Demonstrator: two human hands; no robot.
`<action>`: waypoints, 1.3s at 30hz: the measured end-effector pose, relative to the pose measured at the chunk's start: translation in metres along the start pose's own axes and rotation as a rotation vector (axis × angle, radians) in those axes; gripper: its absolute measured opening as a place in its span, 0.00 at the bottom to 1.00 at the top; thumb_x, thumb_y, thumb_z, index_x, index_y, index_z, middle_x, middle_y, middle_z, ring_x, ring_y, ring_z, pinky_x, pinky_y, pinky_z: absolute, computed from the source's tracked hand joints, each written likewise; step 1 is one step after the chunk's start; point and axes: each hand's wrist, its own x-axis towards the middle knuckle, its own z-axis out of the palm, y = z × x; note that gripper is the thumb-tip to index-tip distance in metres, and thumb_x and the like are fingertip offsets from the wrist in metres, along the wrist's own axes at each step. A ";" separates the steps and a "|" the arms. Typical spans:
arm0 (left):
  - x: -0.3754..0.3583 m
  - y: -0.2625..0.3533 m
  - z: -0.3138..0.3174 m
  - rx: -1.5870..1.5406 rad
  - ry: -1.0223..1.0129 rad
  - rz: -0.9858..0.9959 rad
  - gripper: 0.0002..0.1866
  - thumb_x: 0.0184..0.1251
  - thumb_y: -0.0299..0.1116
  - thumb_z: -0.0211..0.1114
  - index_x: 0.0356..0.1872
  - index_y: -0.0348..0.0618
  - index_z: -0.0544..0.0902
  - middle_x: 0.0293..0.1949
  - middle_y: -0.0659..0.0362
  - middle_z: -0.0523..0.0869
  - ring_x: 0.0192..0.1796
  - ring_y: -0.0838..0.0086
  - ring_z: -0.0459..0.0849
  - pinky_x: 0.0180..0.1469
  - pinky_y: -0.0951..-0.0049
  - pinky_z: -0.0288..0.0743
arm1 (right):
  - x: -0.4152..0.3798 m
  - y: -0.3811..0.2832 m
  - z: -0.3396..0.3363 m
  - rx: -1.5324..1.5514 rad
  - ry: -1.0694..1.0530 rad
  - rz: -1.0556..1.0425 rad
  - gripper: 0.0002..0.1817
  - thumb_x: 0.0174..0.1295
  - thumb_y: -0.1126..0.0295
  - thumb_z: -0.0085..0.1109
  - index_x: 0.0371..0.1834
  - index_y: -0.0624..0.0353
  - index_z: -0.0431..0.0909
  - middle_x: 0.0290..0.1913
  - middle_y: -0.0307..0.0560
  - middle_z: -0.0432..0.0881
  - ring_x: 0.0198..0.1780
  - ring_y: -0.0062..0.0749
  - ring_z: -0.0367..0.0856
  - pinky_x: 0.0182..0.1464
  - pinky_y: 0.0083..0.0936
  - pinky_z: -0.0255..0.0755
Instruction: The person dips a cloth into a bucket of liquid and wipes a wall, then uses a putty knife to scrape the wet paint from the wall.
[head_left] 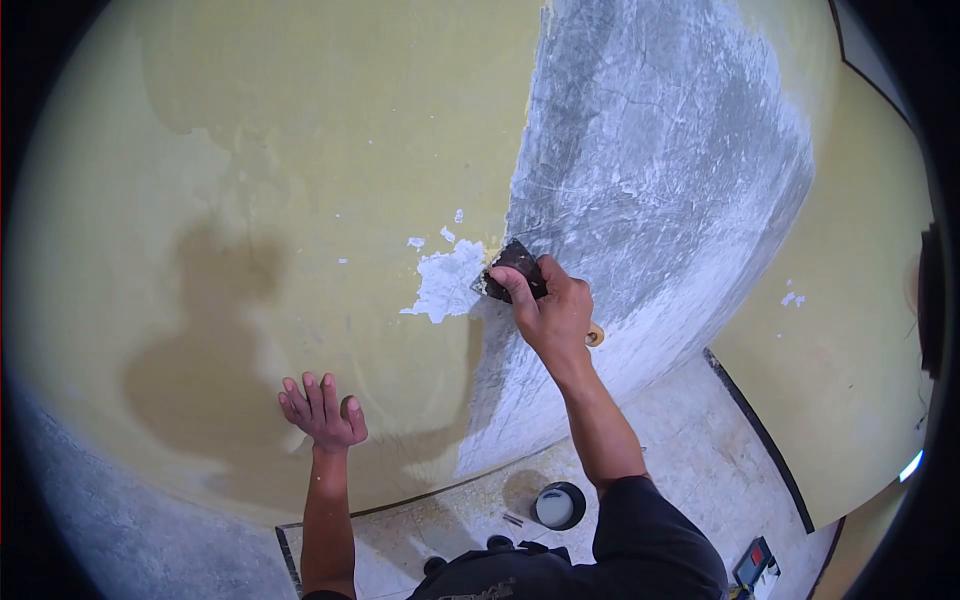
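My right hand (560, 310) grips a dark, wide-bladed scraper (516, 268) by its blade. What looks like the round wooden end of its handle (595, 334) shows below my wrist. The blade's edge is against the wall, between a bare white patch (447, 280) and a large grey stripped area (660, 150). Crumbs of paint cling to the blade. Lower left, my left hand (328, 412) is against the yellow painted wall (330, 160), fingers spread and holding nothing.
On the tiled floor (680, 430) below stands a black bucket (559, 506) with pale contents, beside small thin sticks (513, 520) and scattered flakes. A dark case with a red part (753, 565) lies at lower right. Another yellow wall (850, 330) rises at right.
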 end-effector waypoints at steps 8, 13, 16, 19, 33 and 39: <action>0.000 0.001 -0.003 0.014 -0.008 0.021 0.31 0.76 0.44 0.46 0.74 0.35 0.67 0.79 0.44 0.60 0.80 0.38 0.52 0.78 0.42 0.39 | 0.016 -0.012 -0.002 0.058 0.066 -0.032 0.29 0.57 0.44 0.73 0.20 0.59 0.74 0.15 0.54 0.78 0.20 0.57 0.79 0.22 0.41 0.70; -0.004 -0.002 -0.001 -0.002 0.003 0.007 0.30 0.75 0.45 0.46 0.71 0.37 0.70 0.78 0.46 0.63 0.80 0.40 0.53 0.78 0.42 0.39 | 0.005 0.003 -0.008 0.020 -0.015 0.061 0.29 0.57 0.44 0.73 0.21 0.59 0.74 0.16 0.56 0.79 0.21 0.59 0.80 0.23 0.42 0.71; -0.001 0.000 0.003 -0.002 0.019 -0.003 0.30 0.75 0.45 0.47 0.71 0.37 0.71 0.78 0.46 0.63 0.80 0.40 0.53 0.78 0.42 0.39 | 0.017 -0.011 -0.001 0.001 0.031 0.023 0.29 0.57 0.44 0.72 0.22 0.59 0.74 0.18 0.57 0.80 0.23 0.60 0.80 0.24 0.43 0.71; -0.001 -0.002 0.001 0.002 0.007 0.001 0.30 0.74 0.45 0.47 0.71 0.38 0.71 0.78 0.46 0.63 0.80 0.40 0.53 0.78 0.42 0.39 | 0.020 -0.020 -0.004 -0.012 0.072 0.011 0.29 0.58 0.43 0.71 0.23 0.60 0.74 0.19 0.58 0.80 0.23 0.61 0.80 0.25 0.43 0.71; 0.003 0.005 0.000 0.007 0.012 -0.020 0.31 0.74 0.46 0.47 0.73 0.38 0.69 0.78 0.47 0.61 0.80 0.40 0.53 0.79 0.42 0.38 | 0.018 0.011 -0.009 0.019 0.094 0.041 0.30 0.56 0.43 0.73 0.21 0.61 0.75 0.15 0.52 0.76 0.18 0.52 0.75 0.23 0.37 0.68; 0.003 0.002 0.001 0.007 0.016 -0.001 0.32 0.74 0.46 0.47 0.73 0.37 0.68 0.78 0.46 0.61 0.80 0.40 0.52 0.78 0.41 0.38 | 0.029 -0.005 -0.012 -0.024 0.121 -0.029 0.27 0.57 0.49 0.76 0.20 0.62 0.74 0.15 0.52 0.75 0.16 0.47 0.73 0.22 0.33 0.66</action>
